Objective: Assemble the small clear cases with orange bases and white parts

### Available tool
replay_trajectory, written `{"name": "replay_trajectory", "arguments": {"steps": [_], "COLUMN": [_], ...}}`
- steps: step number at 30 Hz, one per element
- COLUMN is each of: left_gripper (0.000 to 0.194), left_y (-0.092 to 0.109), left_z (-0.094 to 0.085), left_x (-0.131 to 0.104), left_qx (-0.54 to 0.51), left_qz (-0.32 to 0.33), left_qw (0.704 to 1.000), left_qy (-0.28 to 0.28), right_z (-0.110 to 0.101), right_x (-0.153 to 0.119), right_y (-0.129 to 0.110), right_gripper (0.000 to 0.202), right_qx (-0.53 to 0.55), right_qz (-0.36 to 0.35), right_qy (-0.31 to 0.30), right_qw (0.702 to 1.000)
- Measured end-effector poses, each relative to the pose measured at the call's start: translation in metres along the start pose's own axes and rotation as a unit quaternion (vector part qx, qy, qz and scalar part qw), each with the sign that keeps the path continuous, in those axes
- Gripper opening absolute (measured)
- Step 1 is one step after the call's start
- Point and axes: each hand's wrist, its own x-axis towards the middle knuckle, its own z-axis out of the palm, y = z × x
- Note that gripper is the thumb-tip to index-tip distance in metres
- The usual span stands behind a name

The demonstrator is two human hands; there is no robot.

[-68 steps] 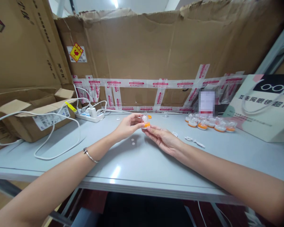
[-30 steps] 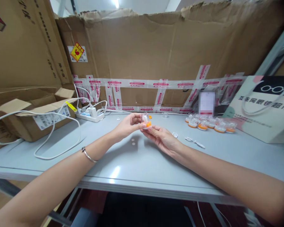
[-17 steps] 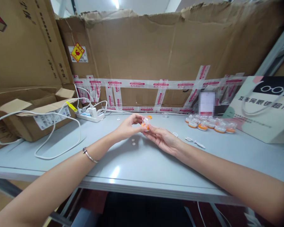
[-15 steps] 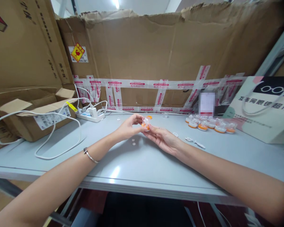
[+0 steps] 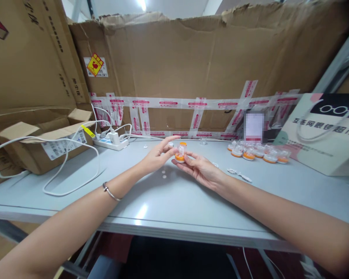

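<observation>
Above the middle of the grey table [image 5: 174, 205], my right hand [image 5: 202, 169] grips a small round piece [image 5: 180, 158] with an orange ring, a white base and a clear top. My left hand [image 5: 158, 155] is just left of that piece, its fingers apart and nothing held between them. An orange ring-shaped part [image 5: 183, 144] shows right behind the held piece. Two small white discs [image 5: 164, 174] lie on the table below my left hand.
Several orange-and-white pieces [image 5: 248, 155] are grouped at the right, beside a paper bag [image 5: 317, 135]. White parts [image 5: 232, 171] lie nearer my right forearm. At the left are a power strip [image 5: 112, 144], looped cables and an open carton [image 5: 37, 155]. Cardboard stands behind.
My left fingers have come off the piece and spread, with the index finger raised. My right hand still holds the piece, whose clear top now shows more.
</observation>
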Motion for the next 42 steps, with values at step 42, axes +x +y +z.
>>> {"name": "replay_trajectory", "arguments": {"steps": [42], "left_gripper": [0.026], "left_y": [0.0065], "left_z": [0.0040], "left_x": [-0.0009], "left_qx": [0.090], "left_qz": [0.060], "left_qw": [0.993], "left_qy": [0.047], "right_z": [-0.0047], "right_x": [-0.0008], "right_y": [-0.0048], "right_gripper": [0.031], "right_qx": [-0.205], "right_qz": [-0.038], "right_qy": [-0.053], "right_qw": [0.977]}}
